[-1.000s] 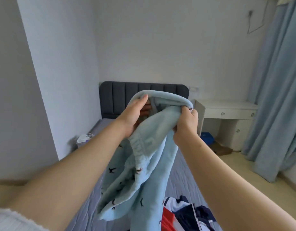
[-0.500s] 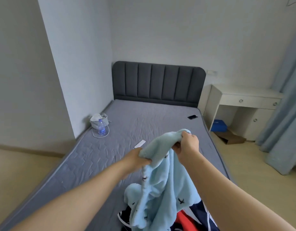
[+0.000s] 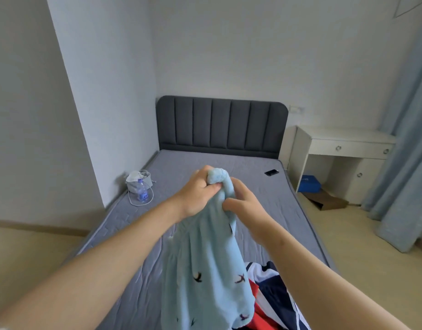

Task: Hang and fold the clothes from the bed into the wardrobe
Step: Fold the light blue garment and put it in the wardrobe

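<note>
A light blue fleece garment [image 3: 205, 263] with small dark bird prints hangs over the grey bed [image 3: 205, 167]. My left hand [image 3: 198, 191] grips its bunched top edge in a fist. My right hand [image 3: 243, 203] pinches the same edge just to the right, the two hands close together. Below the blue garment a navy, white and red striped garment [image 3: 271, 289] lies on the mattress near the bed's foot. No wardrobe is in view.
A white bag with a water bottle [image 3: 139, 186] and a cable sits at the bed's left edge. A dark phone [image 3: 271, 172] lies near the headboard. To the right stand a white desk [image 3: 343, 144], a blue box [image 3: 309, 183] and blue curtains [image 3: 405, 139].
The garment came down from face height to over the bed. My hands moved from apart on its waistband to close together, bunching the top edge.
</note>
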Demonstrator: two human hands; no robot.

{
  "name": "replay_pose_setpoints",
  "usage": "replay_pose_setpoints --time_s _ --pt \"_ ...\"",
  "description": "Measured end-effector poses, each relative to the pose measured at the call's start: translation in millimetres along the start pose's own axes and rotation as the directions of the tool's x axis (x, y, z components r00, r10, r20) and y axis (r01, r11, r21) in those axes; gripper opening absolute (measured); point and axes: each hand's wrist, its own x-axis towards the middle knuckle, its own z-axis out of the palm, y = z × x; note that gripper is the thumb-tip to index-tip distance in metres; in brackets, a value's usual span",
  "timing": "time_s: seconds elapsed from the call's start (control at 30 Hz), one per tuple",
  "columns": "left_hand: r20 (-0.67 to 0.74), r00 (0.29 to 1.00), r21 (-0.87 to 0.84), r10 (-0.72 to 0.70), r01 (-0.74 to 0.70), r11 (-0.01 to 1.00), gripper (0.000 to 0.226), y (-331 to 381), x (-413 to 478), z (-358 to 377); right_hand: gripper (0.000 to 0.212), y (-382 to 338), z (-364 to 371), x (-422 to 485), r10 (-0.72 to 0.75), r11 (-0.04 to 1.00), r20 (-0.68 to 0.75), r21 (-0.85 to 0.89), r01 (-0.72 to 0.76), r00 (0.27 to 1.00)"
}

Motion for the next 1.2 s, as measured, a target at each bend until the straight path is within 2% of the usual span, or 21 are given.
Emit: replay_pose_setpoints --time_s 0.1,0.13,0.2,0.27,0.33,0.47,0.53,0.6,0.67,0.7,0.77,0.83,0.9,1.0,1.07,1.2 --pt "0.052 0.997 -0.121 0.048 -0.041 0.992 0.035 13.3 -2.8 -6.0 0.010 -12.1 2.5 5.2 0.010 0.988 -0.179 -0.151 -0.037 0.984" --pt "0.061 0.998 -0.196 0.026 -0.013 0.980 0.031 13.0 -4.5 -7.2 0.013 -12.7 2.9 7.6 0.004 0.986 -0.238 -0.162 -0.044 0.971" --pt "0.104 0.986 -0.302 -0.127 0.153 0.941 0.009 2.6 -8.4 -9.8 0.017 -13.9 3.2 10.4 -0.010 0.997 -0.302 -0.071 -0.011 0.953" --pt "0.202 0.952 -0.217 -0.231 0.274 0.937 0.018 -14.3 -16.4 -8.0 0.021 -13.8 0.9 10.8 -0.019 0.998 -0.370 0.044 0.037 0.929" --pt "0.288 0.923 -0.103 -0.254 0.294 0.950 0.018 -29.9 -25.3 -2.7 0.022 -12.1 -4.6 10.2 -0.013 0.995 -0.405 0.085 0.052 0.914" --pt "0.163 0.956 -0.123 -0.244 0.265 0.956 0.016 -33.9 -24.1 -3.2 0.016 -8.8 -10.0 7.6 0.032 0.999 -0.324 -0.022 -0.042 0.946" --pt "0.110 0.963 -0.016 -0.245 0.248 0.969 0.004 -29.6 -19.6 -4.9 0.024 -8.8 -11.9 6.1 0.068 0.995 -0.260 -0.050 -0.083 0.963" --pt "0.115 0.966 0.154 -0.230 0.211 0.965 0.012 -23.8 -16.4 -6.2 0.036 -9.9 -14.5 6.0 0.068 0.992 -0.176 -0.095 -0.085 0.982" --pt "0.129 0.969 0.187 -0.212 0.187 0.964 0.020 -19.3 -13.5 -8.5 0.020 -11.1 -16.5 4.9 0.064 0.989 -0.151 -0.121 -0.083 0.986" --pt "0.127 0.970 0.176 -0.206 0.182 0.967 0.020 -16.5 -12.4 -10.7 0.014 -12.4 -16.4 4.6 0.054 0.991 -0.165 -0.114 -0.073 0.985" --pt "0.128 0.968 0.081 -0.217 0.207 0.975 0.018 -11.3 -10.8 -16.3 0.019 -17.7 -15.0 6.9 0.016 0.997 -0.218 -0.067 -0.031 0.976" --pt "0.176 0.956 -0.008 -0.233 0.238 0.971 0.030 -5.5 -8.0 -22.0 0.021 -28.0 -11.1 10.7 0.012 1.000 -0.257 0.028 -0.005 0.966" --pt "0.288 0.925 0.018 -0.250 0.256 0.967 0.042 1.7 -4.6 -25.5 0.022 -41.6 -7.6 15.0 0.021 0.996 -0.265 0.090 0.003 0.964" --pt "0.384 0.843 0.105 -0.376 0.364 0.925 0.031 8.4 -3.5 -30.0 0.020 -60.4 -7.8 20.6 -0.022 0.994 -0.292 0.097 0.053 0.956" --pt "0.358 0.832 0.145 -0.424 0.399 0.906 0.027 7.8 -3.8 -33.2 0.023 -68.2 -10.3 22.1 -0.055 0.994 -0.303 0.078 0.082 0.951" --pt "0.162 0.928 0.012 -0.335 0.338 0.941 0.025 12.7 -1.1 -39.1 0.015 -74.7 -11.2 20.7 -0.016 0.996 -0.238 -0.085 -0.005 0.971"
